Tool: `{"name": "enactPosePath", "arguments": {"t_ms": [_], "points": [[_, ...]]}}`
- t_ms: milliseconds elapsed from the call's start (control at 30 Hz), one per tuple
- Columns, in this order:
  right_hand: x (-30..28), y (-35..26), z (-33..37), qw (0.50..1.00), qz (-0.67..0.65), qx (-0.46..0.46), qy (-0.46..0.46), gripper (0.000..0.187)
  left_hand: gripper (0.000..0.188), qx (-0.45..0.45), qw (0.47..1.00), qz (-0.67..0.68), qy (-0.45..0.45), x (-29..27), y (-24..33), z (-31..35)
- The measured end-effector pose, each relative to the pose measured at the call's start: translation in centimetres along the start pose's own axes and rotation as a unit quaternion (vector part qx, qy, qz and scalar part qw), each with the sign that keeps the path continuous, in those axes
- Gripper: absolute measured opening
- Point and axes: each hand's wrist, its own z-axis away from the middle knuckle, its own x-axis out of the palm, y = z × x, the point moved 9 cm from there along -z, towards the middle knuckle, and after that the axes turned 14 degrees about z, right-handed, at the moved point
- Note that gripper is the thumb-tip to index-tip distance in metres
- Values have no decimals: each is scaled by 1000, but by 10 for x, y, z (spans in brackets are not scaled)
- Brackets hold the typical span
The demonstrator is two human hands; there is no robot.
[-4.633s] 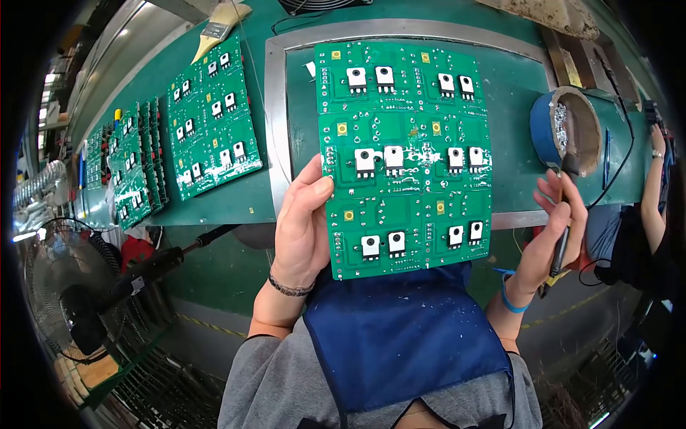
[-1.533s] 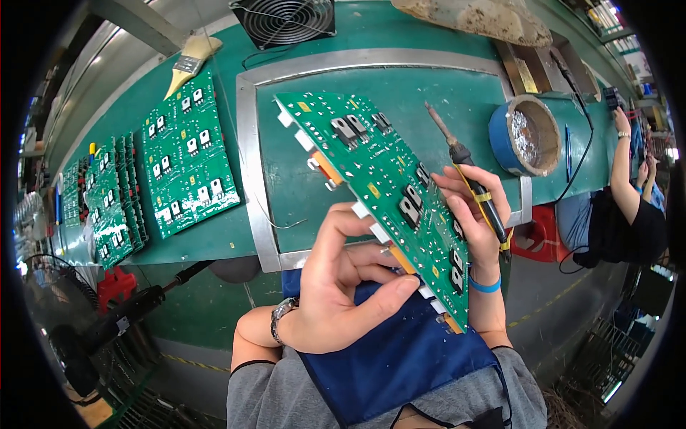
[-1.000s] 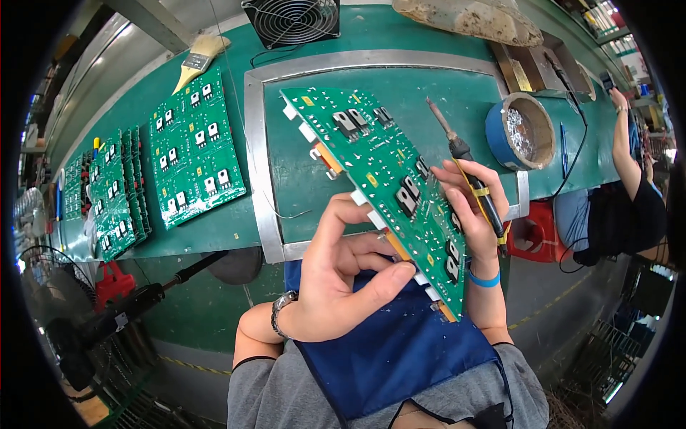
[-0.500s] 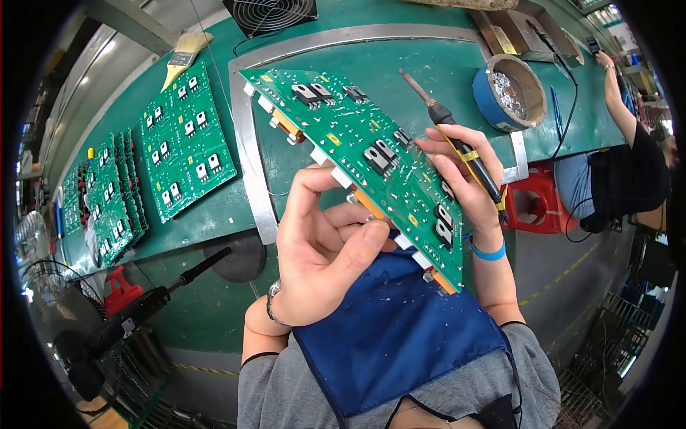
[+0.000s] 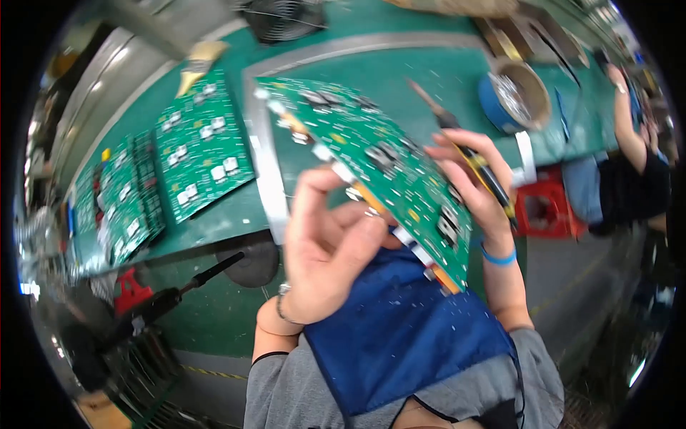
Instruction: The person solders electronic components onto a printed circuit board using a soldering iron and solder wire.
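Observation:
A green circuit board [image 5: 350, 136] is held tilted above my lap, its soldered face with several black components turned up. White and orange parts stick out along its near edge. My left hand [image 5: 321, 250] is closed on that edge, thumb against the parts and the other fingers partly hidden behind. In my right hand [image 5: 480, 182] is a soldering iron [image 5: 449, 120] with a black and yellow handle, its tip pointing up and left, apart from the board. The right fingers are also at the board's far edge; motion blur hides whether they press on it.
More circuit boards [image 5: 204, 146] stand at the left of the green bench, near a brush [image 5: 200, 64]. A fan [image 5: 282, 18] is at the back. On the right are a blue round container [image 5: 504, 100], a metal tray [image 5: 532, 32], a red stool [image 5: 547, 207] and another person [image 5: 629, 171].
The whole picture has shifted a little to the right and blurred. Both hands keep their grips; the board is tilted slightly more, and the iron stays off it.

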Motion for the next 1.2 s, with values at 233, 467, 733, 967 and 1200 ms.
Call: {"name": "enactPosePath", "arguments": {"t_ms": [233,467,733,967,1200], "points": [[-4,-21,14,991,73,-68,85,36,36,-15,998,-11,52,-38,4,4],[20,-40,12,993,-9,-108,36,36,48,52,986,100,124,-93,54,41],[15,-18,9,995,58,-40,75,30,47,231,954,63,178,-139,227,59],[28,-7,12,992,81,-4,98,28,24,244,932,-23,268,-250,374,-19],[26,-2,13,987,103,10,120,33,12,237,871,30,428,-375,380,-112]]}}
